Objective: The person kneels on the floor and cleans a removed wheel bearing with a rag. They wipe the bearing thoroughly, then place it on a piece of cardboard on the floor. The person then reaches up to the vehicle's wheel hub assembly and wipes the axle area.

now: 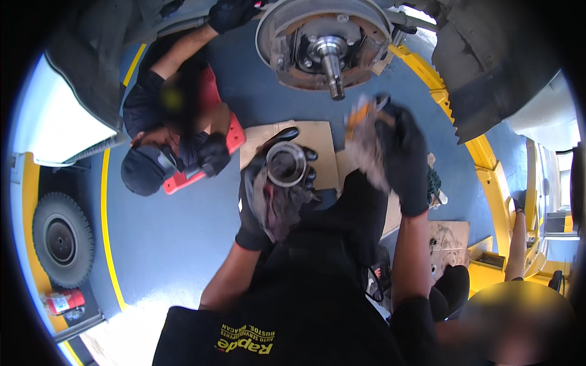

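Observation:
My left hand [249, 204], in a black glove, is closed around a shiny metal bearing ring [271, 173], its round opening facing up. A grey-brown rag [274, 210] is bunched between that palm and the ring. To the right, my right hand [406, 161], also black-gloved, grips a dirty light-coloured rag [365, 149]. Something orange [361, 114] shows at that rag's upper end, smeared by motion. Beyond both hands, a bare wheel spindle [331, 66] points toward me from the brake assembly [293, 67]. Neither hand touches it.
A co-worker in a dark cap [145, 169] sits low at the left beside a red creeper [235, 135]. Cardboard [320, 137] lies on the blue floor. Yellow lift arms [482, 155] curve along the right, near another person [516, 317]. A tyre [61, 241] and extinguisher [66, 300] are far left.

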`<move>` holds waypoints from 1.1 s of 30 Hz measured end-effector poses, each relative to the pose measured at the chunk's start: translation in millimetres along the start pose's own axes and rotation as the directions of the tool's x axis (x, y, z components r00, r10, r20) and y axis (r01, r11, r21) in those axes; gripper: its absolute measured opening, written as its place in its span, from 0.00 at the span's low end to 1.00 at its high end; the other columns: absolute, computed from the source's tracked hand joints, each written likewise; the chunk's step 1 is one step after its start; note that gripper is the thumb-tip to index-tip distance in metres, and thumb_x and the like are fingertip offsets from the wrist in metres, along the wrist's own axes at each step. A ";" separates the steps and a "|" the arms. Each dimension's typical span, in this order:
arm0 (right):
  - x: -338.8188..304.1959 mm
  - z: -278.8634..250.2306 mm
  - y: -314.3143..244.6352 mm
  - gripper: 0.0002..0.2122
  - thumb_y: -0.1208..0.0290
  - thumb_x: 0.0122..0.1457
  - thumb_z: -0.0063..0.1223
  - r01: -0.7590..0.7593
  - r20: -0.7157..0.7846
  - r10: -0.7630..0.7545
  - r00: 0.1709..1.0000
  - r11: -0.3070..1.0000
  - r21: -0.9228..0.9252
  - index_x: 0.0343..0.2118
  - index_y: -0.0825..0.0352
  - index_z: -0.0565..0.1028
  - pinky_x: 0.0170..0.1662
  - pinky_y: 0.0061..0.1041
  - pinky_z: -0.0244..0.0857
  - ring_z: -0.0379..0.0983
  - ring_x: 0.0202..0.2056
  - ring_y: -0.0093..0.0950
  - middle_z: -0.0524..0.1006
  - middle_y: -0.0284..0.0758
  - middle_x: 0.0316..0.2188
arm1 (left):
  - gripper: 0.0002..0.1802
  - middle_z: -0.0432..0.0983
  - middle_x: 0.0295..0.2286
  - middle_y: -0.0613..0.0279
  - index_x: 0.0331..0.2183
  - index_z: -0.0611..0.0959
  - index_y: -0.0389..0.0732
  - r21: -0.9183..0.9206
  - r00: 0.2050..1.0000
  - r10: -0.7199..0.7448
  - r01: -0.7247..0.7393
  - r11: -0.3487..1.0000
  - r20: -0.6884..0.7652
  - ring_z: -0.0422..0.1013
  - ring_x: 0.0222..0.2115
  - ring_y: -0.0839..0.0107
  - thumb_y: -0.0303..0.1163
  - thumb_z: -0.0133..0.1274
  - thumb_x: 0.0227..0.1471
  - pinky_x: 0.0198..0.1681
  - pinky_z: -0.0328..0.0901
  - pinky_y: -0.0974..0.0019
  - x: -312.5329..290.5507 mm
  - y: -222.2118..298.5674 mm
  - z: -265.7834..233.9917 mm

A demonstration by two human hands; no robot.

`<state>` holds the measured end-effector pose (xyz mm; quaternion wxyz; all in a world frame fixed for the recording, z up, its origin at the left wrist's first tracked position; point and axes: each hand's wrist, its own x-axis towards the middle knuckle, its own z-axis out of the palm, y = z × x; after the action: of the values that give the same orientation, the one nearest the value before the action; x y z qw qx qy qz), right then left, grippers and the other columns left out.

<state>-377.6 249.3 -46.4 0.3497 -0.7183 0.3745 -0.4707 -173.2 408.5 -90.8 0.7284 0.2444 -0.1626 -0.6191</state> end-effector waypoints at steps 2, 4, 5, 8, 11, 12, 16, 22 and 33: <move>33.6 2.2 6.8 0.14 0.75 0.69 0.55 0.239 -0.060 -0.274 0.960 0.910 -0.340 0.55 0.69 0.79 0.50 0.31 0.77 0.84 0.45 0.29 0.84 0.41 0.43 | 0.37 0.79 0.52 0.39 0.66 0.68 0.31 -0.067 0.999 -0.043 0.044 0.997 0.017 0.82 0.43 0.57 0.50 0.42 0.70 0.42 0.80 0.56 6.8 -6.0 4.9; 40.5 7.5 -14.0 0.14 0.74 0.69 0.55 0.264 0.005 -0.271 0.963 0.935 -0.239 0.55 0.70 0.79 0.50 0.32 0.75 0.83 0.46 0.30 0.84 0.41 0.43 | 0.37 0.79 0.52 0.40 0.64 0.70 0.29 -0.079 1.000 0.013 -0.011 0.997 0.019 0.82 0.41 0.58 0.50 0.43 0.70 0.41 0.79 0.59 8.4 -9.2 3.1; 42.0 10.2 -20.7 0.14 0.74 0.69 0.55 0.276 0.036 -0.274 0.961 0.941 -0.194 0.55 0.70 0.79 0.50 0.32 0.75 0.83 0.46 0.30 0.84 0.41 0.43 | 0.35 0.80 0.50 0.41 0.62 0.72 0.27 -0.057 0.999 0.025 -0.026 0.998 -0.023 0.81 0.40 0.60 0.50 0.45 0.70 0.39 0.79 0.60 8.3 -8.7 5.4; 15.1 7.9 -39.0 0.14 0.74 0.70 0.55 0.203 0.040 -0.208 0.977 0.974 0.106 0.55 0.74 0.79 0.56 0.29 0.72 0.79 0.46 0.27 0.84 0.40 0.46 | 0.33 0.80 0.49 0.42 0.63 0.71 0.29 0.193 0.994 0.106 -0.097 0.976 -0.034 0.81 0.40 0.60 0.47 0.49 0.70 0.41 0.79 0.61 4.0 -11.9 -10.5; -11.1 27.3 -26.4 0.16 0.72 0.70 0.55 0.292 0.179 -0.274 0.945 0.953 -0.085 0.58 0.71 0.76 0.56 0.31 0.72 0.78 0.52 0.31 0.79 0.40 0.51 | 0.29 0.79 0.50 0.43 0.64 0.70 0.35 0.338 0.986 0.165 -0.144 0.930 -0.037 0.80 0.45 0.59 0.40 0.51 0.69 0.43 0.78 0.59 4.0 -22.7 -15.4; -17.9 37.3 -31.5 0.17 0.73 0.68 0.56 0.380 0.250 -0.339 0.907 0.915 -0.135 0.58 0.69 0.75 0.54 0.32 0.73 0.78 0.51 0.34 0.78 0.40 0.51 | 0.29 0.78 0.50 0.43 0.64 0.70 0.35 0.533 0.965 0.263 -0.225 0.815 0.005 0.79 0.46 0.59 0.38 0.52 0.68 0.44 0.77 0.57 3.6 -25.5 -26.7; -41.5 68.3 -50.9 0.21 0.74 0.61 0.61 0.429 0.454 -0.263 0.851 0.847 -0.313 0.57 0.65 0.74 0.49 0.38 0.75 0.77 0.48 0.47 0.73 0.43 0.52 | 0.30 0.77 0.49 0.44 0.64 0.70 0.35 0.905 0.786 0.461 -0.409 -0.113 0.413 0.78 0.49 0.56 0.32 0.54 0.64 0.50 0.73 0.52 -1.4 -29.4 -42.6; -48.7 70.0 -46.5 0.15 0.76 0.62 0.60 0.416 0.347 -0.319 0.882 0.874 -0.252 0.52 0.66 0.77 0.46 0.38 0.75 0.80 0.42 0.46 0.80 0.44 0.44 | 0.26 0.79 0.47 0.47 0.60 0.76 0.33 0.912 0.876 0.480 -0.167 0.373 -0.036 0.78 0.50 0.55 0.39 0.51 0.67 0.53 0.72 0.56 -18.2 -40.7 -29.9; -31.0 46.3 -41.6 0.22 0.68 0.65 0.62 0.297 0.287 -0.229 0.930 0.929 -0.220 0.59 0.66 0.71 0.46 0.36 0.74 0.83 0.40 0.37 0.81 0.39 0.48 | 0.27 0.80 0.50 0.48 0.59 0.75 0.33 0.879 0.863 0.470 -0.359 0.313 0.186 0.78 0.48 0.59 0.45 0.45 0.72 0.51 0.73 0.63 -3.3 -7.0 -3.5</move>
<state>-334.0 302.9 -38.1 0.2314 -0.8564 0.2840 -0.3637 -177.7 411.5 -97.4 0.6273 0.5723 -0.4823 -0.2152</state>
